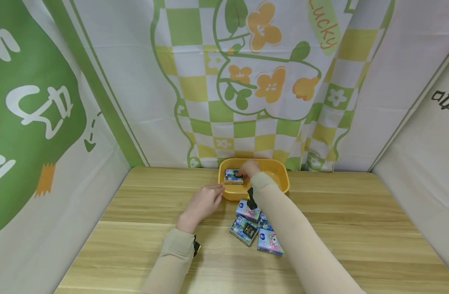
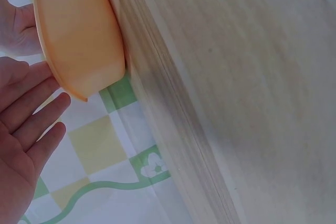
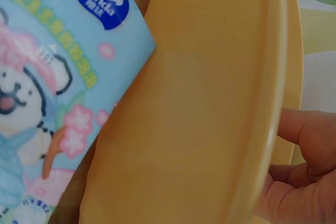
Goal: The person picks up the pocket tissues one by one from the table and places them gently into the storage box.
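A yellow plastic bin [image 1: 283,185] stands against the back curtain. My left hand [image 1: 206,200] touches the bin's left end; in the left wrist view its fingers [image 2: 39,116] are fairly straight, one against the rim. My right hand [image 1: 250,168] reaches into the bin and grips the right end of a blue patterned tissue pack [image 1: 231,176] at the left side. In the right wrist view the bin wall hides what the right hand [image 3: 307,166] holds. Several tissue packs lie in front of the bin, among them a dark-labelled one [image 1: 242,229] and a pink-and-blue one [image 1: 269,241].
The wooden table [image 1: 143,228] runs back to a green and yellow checked curtain [image 1: 220,110]. Fabric walls stand on both sides. One pink-and-blue pack [image 3: 63,103] lies close to the bin's front wall.
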`<state>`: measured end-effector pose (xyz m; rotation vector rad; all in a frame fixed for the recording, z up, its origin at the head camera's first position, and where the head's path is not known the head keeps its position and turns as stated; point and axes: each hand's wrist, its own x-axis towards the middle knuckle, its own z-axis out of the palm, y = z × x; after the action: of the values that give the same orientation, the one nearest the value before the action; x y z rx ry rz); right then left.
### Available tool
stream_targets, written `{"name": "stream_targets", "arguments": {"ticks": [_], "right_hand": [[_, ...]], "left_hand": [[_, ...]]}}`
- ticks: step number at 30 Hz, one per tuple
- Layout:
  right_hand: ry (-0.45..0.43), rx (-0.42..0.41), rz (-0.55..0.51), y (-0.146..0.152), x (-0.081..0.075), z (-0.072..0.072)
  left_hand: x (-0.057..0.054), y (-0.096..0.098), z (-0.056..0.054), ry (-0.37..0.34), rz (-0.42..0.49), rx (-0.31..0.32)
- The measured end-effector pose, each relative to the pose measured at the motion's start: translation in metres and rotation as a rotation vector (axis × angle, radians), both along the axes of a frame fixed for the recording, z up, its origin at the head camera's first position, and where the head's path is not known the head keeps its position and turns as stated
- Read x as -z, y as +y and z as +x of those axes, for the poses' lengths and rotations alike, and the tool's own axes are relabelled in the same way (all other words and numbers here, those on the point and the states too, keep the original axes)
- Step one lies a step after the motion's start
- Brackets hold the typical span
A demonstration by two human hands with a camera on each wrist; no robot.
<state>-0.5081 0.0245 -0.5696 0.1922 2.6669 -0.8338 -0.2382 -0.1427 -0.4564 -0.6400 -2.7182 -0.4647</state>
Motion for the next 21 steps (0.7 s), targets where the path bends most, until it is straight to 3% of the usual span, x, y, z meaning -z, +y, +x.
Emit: {"name": "stream_targets", "arguments": {"ticks": [3,5,8,11,17,20,21], "right_hand": [[-0.011,-0.001,0.006,-0.002,-0.031,0.028],[-0.02,-0.025,0.059,-0.003,-0.04,0.034],[-0.017,-0.07,0.153,-0.004,-0.033,0.026],[0.022,-0.116,0.232,-0.003,-0.01,0.005],[0.065,-0.138,0.283,-0.002,0.012,-0.013],[0.005,-0.126,0.205,-0.001,-0.002,-0.005],[0.005,-0.102,0.179,-0.002,-0.017,0.008]], "left_hand": [[0.0,0.0,0.0,0.002,0.003,0.002],[0.0,0.0,0.0,0.0,0.003,-0.001],[-0.001,0.0,0.001,0.0,0.0,-0.003],[-0.001,0.0,0.001,0.002,0.0,-0.006],[-0.001,0.001,0.001,0.003,0.011,-0.003],[-0.001,0.001,0.001,0.006,0.01,-0.004],[-0.001,0.001,0.001,0.007,0.012,-0.004]]}}
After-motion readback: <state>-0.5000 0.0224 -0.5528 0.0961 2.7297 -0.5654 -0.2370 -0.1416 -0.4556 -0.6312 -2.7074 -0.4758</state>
